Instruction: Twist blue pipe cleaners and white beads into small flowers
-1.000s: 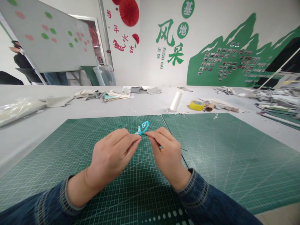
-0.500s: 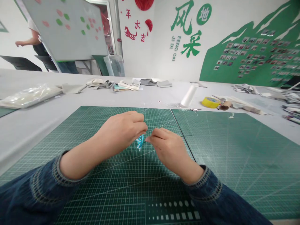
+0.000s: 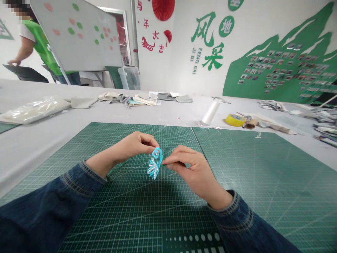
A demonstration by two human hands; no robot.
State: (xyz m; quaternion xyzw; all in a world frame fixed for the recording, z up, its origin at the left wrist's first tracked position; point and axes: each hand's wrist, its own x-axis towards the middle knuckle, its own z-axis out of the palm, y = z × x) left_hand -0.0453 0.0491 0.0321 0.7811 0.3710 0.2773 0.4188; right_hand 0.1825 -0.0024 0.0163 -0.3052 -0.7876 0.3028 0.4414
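A turquoise ornament [image 3: 153, 168] with a curled top and a fan of leaf-like points set with white beads hangs above the green cutting mat [image 3: 131, 214]. My left hand [image 3: 135, 146] pinches the edge of its curl from the upper left. At the ornament's right side my right hand [image 3: 191, 168] has thumb and fingers closed on a thin dark stem that reaches the ornament. The stem's far end is hidden inside the right hand.
A second green mat [image 3: 263, 168] lies on the right. Behind are a white roll [image 3: 211, 111], yellow tape [image 3: 235, 120], cloth scraps [image 3: 142, 99] and a plastic-wrapped bundle [image 3: 39, 108]. A person in green [image 3: 43, 45] stands at the back left.
My left hand has moved left and turned, so the ornament's curl and beaded fan now show. The right hand is slightly lower in view. The person at the back has come further into view.
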